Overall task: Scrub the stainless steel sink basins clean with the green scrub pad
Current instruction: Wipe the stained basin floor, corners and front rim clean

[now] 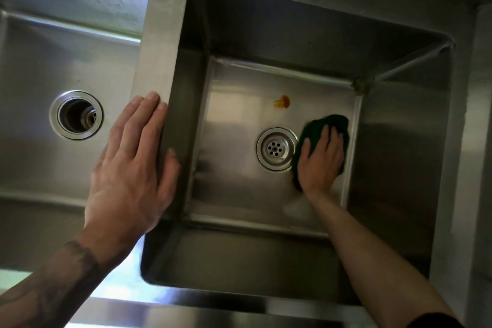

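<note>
Stainless steel made up the whole work area, with two basins side by side. Risks, as judged: the green scrub pad (336,123) was pressed rather than clamped, so a hard stroke could slide the hand off it. The orange stain (282,101) lay apart from the pad, beyond the drain strainer (275,148), and could be missed, as could the corner grime (360,85). Right hand (320,161): grip open, fingers flat and spread on the pad, pinning it to the floor of the right basin (234,184), just beside the strainer. Left hand (130,168): grip open, holding nothing, palm flat on the divider (157,56), thumb over its edge
</note>
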